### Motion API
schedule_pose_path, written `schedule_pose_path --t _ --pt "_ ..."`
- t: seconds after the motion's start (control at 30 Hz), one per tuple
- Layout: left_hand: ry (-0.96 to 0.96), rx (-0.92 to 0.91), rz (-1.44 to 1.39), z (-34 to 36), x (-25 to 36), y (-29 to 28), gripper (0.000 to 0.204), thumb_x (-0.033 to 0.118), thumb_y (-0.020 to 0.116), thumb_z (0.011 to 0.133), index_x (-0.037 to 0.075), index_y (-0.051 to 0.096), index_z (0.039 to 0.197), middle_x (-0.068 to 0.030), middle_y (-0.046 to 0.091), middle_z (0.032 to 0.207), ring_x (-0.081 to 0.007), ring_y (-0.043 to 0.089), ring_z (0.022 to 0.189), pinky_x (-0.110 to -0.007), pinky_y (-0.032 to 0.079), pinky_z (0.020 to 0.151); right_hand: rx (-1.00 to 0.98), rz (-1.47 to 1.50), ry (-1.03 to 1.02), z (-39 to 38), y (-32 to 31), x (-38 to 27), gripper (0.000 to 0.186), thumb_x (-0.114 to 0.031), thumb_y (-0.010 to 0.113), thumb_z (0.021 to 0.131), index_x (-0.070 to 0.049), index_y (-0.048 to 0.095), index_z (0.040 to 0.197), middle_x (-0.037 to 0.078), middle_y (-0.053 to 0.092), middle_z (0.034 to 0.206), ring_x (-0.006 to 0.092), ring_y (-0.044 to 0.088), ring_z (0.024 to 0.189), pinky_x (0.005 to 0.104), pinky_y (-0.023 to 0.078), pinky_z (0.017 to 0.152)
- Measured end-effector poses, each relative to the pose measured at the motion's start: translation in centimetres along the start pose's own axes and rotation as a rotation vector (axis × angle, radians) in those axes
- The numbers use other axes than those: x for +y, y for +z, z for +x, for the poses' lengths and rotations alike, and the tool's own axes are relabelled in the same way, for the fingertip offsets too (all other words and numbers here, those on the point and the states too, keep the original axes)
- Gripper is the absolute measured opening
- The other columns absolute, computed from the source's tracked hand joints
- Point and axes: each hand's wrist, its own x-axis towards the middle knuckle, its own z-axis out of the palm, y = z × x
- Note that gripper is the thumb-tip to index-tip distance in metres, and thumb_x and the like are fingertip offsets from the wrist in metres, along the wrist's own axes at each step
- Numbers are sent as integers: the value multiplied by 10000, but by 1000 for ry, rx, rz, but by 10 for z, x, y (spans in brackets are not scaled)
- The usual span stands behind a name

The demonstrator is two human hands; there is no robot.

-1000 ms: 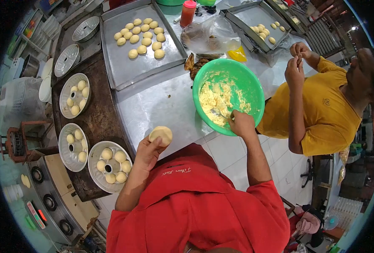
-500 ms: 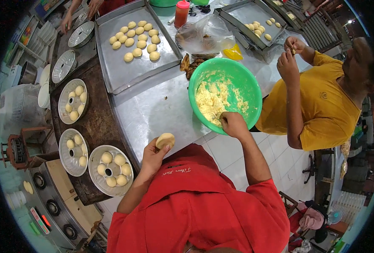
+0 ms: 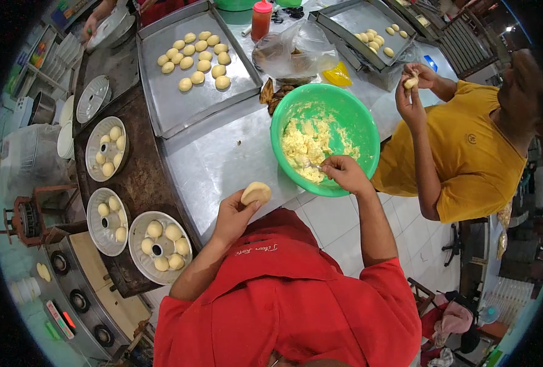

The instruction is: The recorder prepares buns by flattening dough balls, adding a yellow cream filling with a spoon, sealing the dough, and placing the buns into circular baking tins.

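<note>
My left hand holds a flattened round of pale dough between thumb and fingers, above the near edge of the metal table. My right hand is over the near rim of a green bowl, closed on the handle of a metal spoon. The spoon's tip dips into a crumbly pale-yellow filling in the bowl. Part of the spoon is hidden by my fingers and the filling.
A metal tray of dough balls lies beyond my left hand. Ring pans with dough balls stand on a dark tray at left. A co-worker in yellow shapes dough at right. Another person's hand is at far left.
My left hand has moved right and slightly up with the dough round, toward the bowl. My right hand has shifted slightly, and the spoon shows more. The co-worker's hands have moved left.
</note>
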Motion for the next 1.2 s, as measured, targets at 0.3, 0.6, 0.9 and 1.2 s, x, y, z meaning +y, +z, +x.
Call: schedule_pose_path --t 0.3,0.6,0.9,1.2 --pt "-104 -59 -333 42 8 32 401 33 614 905 -68 515 1280 -132 617 1185 -192 621 1064 -337 524 935 193 -64 -199 -23 16 -27 105 -97 627 883 6 637 906 68 608 724 146 561 652 296 445 594" --pt "-293 -203 -602 58 40 37 494 329 321 1037 -65 489 1284 -223 588 1246 -322 592 1154 -468 451 1035 539 -344 -565 -33 66 -34 181 39 621 815 -22 628 985 149 606 823 333 615 710 388 494 607" --pt "-271 -232 -824 61 36 36 525 359 315 1038 -72 474 1293 -250 574 1262 -348 568 1193 -474 432 1061 670 -497 -762 -27 78 -17 288 59 633 767 -21 668 1041 128 607 892 298 620 732 378 502 602" --pt "-169 -186 -908 55 32 18 536 379 349 1032 -54 457 1328 -217 572 1278 -322 573 1190 -441 459 1047 701 -369 -674 -30 71 -21 265 71 648 756 -7 666 1009 142 629 919 302 633 759 373 506 614"
